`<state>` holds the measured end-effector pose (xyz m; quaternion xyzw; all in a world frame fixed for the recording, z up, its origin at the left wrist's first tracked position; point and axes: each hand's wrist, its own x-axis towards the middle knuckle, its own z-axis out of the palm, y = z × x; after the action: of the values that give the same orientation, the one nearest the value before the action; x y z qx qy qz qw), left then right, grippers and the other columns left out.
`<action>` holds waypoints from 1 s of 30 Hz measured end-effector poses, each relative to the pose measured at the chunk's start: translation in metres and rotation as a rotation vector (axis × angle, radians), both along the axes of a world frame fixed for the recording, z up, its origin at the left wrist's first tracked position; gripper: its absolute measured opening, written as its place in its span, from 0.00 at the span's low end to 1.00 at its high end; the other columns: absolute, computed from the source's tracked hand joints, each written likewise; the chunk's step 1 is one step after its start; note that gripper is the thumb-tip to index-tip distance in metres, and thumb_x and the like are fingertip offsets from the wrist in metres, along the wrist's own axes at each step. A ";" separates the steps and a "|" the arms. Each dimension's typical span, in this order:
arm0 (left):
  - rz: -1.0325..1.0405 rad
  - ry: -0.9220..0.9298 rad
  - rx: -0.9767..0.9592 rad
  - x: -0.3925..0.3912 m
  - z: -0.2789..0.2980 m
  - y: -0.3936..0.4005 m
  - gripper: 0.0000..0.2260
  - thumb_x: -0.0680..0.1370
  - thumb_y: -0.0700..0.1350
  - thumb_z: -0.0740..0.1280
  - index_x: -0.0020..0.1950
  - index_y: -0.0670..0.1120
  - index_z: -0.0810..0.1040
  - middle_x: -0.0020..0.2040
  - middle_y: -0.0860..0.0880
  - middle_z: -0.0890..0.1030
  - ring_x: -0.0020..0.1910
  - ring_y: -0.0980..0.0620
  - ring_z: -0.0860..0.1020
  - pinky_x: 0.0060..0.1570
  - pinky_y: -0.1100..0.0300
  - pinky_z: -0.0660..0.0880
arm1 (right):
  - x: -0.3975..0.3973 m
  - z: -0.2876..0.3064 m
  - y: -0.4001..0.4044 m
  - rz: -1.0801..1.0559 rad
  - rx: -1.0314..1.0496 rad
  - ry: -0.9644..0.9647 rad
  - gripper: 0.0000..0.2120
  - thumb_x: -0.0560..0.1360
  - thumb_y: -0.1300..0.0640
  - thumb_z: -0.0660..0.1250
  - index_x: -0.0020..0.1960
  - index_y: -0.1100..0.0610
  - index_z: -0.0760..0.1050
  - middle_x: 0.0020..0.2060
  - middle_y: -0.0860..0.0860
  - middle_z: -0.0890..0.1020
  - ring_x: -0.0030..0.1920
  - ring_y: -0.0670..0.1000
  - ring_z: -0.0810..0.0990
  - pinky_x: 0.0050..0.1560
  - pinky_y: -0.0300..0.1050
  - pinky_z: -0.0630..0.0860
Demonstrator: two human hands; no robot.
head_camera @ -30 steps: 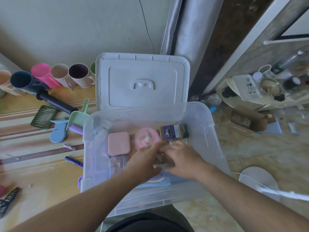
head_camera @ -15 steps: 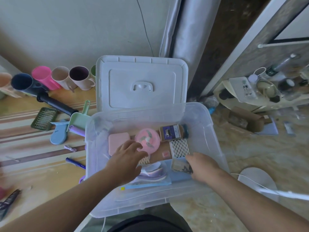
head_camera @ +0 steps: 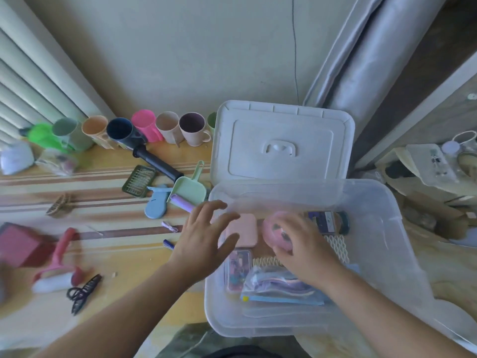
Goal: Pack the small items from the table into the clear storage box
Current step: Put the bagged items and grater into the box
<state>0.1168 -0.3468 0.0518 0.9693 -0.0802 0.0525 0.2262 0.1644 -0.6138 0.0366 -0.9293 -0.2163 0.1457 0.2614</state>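
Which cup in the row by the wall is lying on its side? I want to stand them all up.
The dark blue cup: its mouth faces the camera, between the orange cup and pink cup.

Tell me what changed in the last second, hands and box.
The left hand left the box and now hovers open at its left wall. The right hand moved onto the pink round item. Pink square case and lid stayed.
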 end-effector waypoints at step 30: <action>0.204 0.587 0.184 0.130 -0.159 0.297 0.09 0.77 0.63 0.65 0.56 0.69 0.79 0.81 0.52 0.51 0.73 0.38 0.56 0.71 0.41 0.56 | 0.026 -0.137 0.408 -0.049 -0.456 0.225 0.34 0.81 0.42 0.63 0.81 0.37 0.50 0.71 0.64 0.64 0.69 0.66 0.67 0.65 0.59 0.71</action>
<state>0.2467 -0.0496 -0.1070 0.9625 0.0816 -0.2143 0.1446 0.1901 -0.2058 -0.1002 -0.9472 -0.1246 0.2868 0.0712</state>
